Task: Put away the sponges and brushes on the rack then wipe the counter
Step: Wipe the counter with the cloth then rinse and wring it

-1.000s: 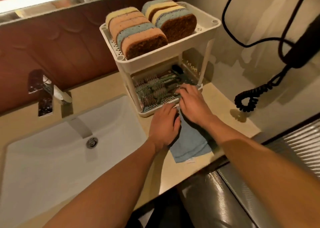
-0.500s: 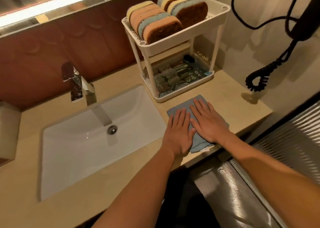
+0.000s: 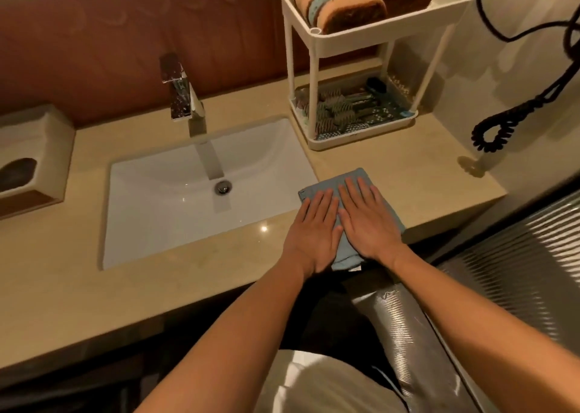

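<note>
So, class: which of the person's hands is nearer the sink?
Left. The left hand lies flat on the cloth beside the sink; the right hand lies further from it.

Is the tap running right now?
Off: no stream falls from the tap into the sink.

Stacked sponges with brown scouring sides (image 3: 351, 7) on top tier of white plastic two-tier rack (image 3: 361, 37): upper parts cut off by top edge. Dark bristled brushes (image 3: 337, 114) on lower tier: count obscured by rack leg and shadow. Folded blue-grey cloth (image 3: 351, 177): middle hidden under left hand (image 3: 314, 229) and right hand (image 3: 368, 221). Black coiled cord (image 3: 499, 126): upper run cut by right edge. Beige box (image 3: 34, 158) at left: partly cropped.
</note>
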